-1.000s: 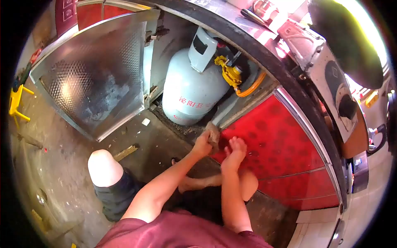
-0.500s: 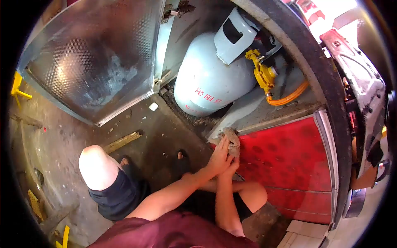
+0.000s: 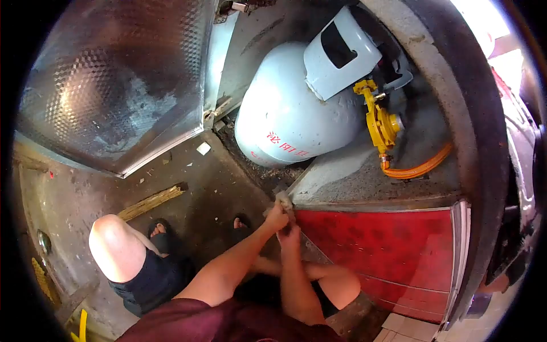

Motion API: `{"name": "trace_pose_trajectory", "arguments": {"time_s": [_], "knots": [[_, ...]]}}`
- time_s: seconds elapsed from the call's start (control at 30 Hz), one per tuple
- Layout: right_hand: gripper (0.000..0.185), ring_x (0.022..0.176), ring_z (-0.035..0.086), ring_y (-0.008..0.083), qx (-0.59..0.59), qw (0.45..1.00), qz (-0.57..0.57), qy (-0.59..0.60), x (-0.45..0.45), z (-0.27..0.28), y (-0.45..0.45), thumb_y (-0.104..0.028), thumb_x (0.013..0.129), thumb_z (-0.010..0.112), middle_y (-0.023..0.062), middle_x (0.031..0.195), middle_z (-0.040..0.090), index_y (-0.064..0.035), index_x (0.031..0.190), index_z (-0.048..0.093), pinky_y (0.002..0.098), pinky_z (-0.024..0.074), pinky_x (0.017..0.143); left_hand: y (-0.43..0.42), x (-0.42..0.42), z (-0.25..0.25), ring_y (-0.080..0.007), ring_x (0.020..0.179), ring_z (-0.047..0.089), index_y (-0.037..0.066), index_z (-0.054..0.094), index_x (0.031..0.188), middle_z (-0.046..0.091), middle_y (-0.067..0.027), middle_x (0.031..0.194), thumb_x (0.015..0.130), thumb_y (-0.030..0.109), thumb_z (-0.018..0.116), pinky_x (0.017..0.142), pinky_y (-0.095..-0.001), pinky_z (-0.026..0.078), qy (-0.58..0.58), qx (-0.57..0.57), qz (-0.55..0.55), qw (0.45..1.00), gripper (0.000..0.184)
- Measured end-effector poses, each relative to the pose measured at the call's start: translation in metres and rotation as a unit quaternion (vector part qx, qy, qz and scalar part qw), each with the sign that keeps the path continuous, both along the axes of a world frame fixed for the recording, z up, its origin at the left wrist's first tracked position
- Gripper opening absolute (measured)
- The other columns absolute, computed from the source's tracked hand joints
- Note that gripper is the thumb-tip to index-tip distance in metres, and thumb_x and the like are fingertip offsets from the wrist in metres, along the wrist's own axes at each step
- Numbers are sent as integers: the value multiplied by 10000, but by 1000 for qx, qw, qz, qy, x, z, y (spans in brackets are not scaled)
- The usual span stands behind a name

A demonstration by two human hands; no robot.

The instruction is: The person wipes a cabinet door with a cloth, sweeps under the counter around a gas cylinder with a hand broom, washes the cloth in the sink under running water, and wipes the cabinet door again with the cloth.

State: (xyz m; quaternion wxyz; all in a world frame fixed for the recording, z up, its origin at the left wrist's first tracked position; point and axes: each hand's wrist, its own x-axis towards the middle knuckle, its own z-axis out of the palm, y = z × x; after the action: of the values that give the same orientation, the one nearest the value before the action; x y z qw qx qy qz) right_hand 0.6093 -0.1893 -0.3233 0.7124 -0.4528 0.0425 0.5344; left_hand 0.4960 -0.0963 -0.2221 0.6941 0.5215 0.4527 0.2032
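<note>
A greyish-brown rag [image 3: 284,200] is bunched up by the near corner of the cabinet opening, at the left end of the red panel [image 3: 370,242]. My left hand [image 3: 277,218] is closed around it from the left. Just below, my right hand [image 3: 289,236] also has its fingers closed on the rag; its fingertips are partly hidden. Beyond my hands a light grey gas cylinder [image 3: 290,108] stands in the cabinet. A yellow regulator [image 3: 380,122] with an orange hose [image 3: 419,170] is fitted at its valve.
The cabinet's metal door [image 3: 114,85] hangs open on the left. A strip of wood [image 3: 151,202] and a white scrap [image 3: 203,148] lie on the dirty floor near my feet. Dark curved edging [image 3: 473,114] bounds the cabinet on the right.
Both hands and the rag have moved left, away from the red panel's face. The rag was spread under the fingers and is now bunched between the hands. The camera view has shifted.
</note>
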Motion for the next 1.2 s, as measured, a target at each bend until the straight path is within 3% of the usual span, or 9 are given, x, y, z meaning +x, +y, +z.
{"name": "trace_pose_trajectory", "arguments": {"time_s": [0.23,0.43,0.57,0.7,0.83,0.87,0.97,1.1,1.2], "knots": [[479,1187,493,270,51,996,-51,-49,-38,99,21,-342,928,419,91,1335,487,-102,1342,449,434,423,977,-18,2,82,-428,1142,472,-13,392,1295,471,-284,1249,801,194,591,958,-437,394,-72,70,28,995,571],[499,1199,479,261,143,975,-115,-123,-79,216,36,-353,921,441,90,1343,474,-105,1354,432,431,404,991,-31,-12,189,-392,1155,476,3,421,1279,445,-247,1299,854,219,627,900,-439,423,-84,392,108,910,519],[514,1206,471,255,146,978,-100,-111,-98,234,41,-360,917,455,88,1349,465,-108,1363,421,429,392,1000,8,1,145,-400,995,582,29,512,1179,557,-259,1118,897,277,566,797,-425,475,-165,140,48,975,379],[520,1224,448,238,79,996,-30,11,-96,196,41,-368,928,447,60,1360,444,-132,1387,384,417,352,1026,27,11,43,-461,844,597,35,563,1104,637,-248,881,908,377,503,726,-489,479,-8,248,62,967,398],[525,1215,458,233,-43,993,9,-113,-111,183,51,-353,926,492,39,1352,448,-149,1393,364,384,401,977,29,-18,34,-419,994,572,48,574,1031,605,-258,1040,904,397,486,823,-457,460,-29,0,94,995,382],[488,1185,485,244,-84,968,-7,-235,-116,182,59,-322,899,562,35,1315,485,-152,1338,434,365,435,918,32,-26,20,-351,998,562,31,563,962,584,-228,1036,906,384,450,820,-414,451,-33,247,29,968,375],[458,1115,531,271,-158,809,74,-562,-99,184,76,-272,858,646,114,1242,546,-64,1238,496,361,430,920,41,-12,13,-259,929,547,23,556,931,572,-170,962,905,355,413,759,-385,457,-245,-143,159,946,363],[289,889,626,317,-244,517,187,-799,-90,230,106,-227,814,622,180,904,634,-78,1055,565,440,475,762,62,0,13,-236,934,543,0,566,944,573,-132,991,886,271,423,792,-348,451,-322,-296,124,891,312],[182,928,570,322,-235,257,247,-904,-65,230,129,-188,814,575,97,911,603,-97,971,588,459,449,793,63,24,19,-282,916,587,-23,541,1013,622,-168,987,816,135,502,827,-377,465,-229,-151,232,933,256]]}}
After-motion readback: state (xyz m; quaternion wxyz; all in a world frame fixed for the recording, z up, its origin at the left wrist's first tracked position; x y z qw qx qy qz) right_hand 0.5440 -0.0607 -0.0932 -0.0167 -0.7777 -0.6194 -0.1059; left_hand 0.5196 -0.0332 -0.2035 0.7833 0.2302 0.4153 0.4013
